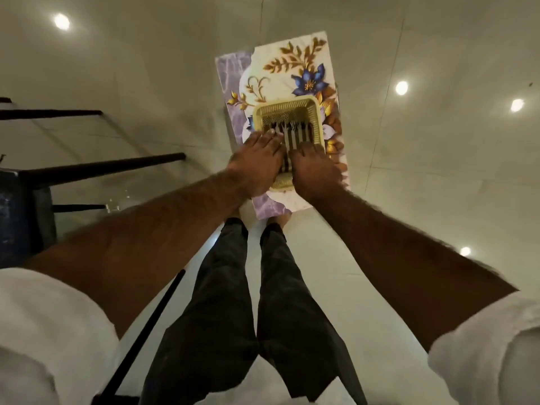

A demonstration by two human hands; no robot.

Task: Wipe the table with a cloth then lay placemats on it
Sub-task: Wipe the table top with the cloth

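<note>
Reaching down at 12 o'clock, both hands meet in a yellow basket (287, 104) on a floral worktop (292, 51), likely to lift out the striped fabric (295, 135) inside (cloth or mats, unclear). Left hand (257, 160) lays its fingers (273, 136) together, fairly straight, on the 9 o'clock edge. Right hand (317, 172) bends its fingers over the 5 o'clock edge, grip hidden.

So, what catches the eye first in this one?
The floral tabletop, with a blue flower and gold leaves, stands out at centre against the glossy pale floor. On it sits a yellow basket holding striped black-and-white material, and both the left hand and right hand rest on that material.
</note>
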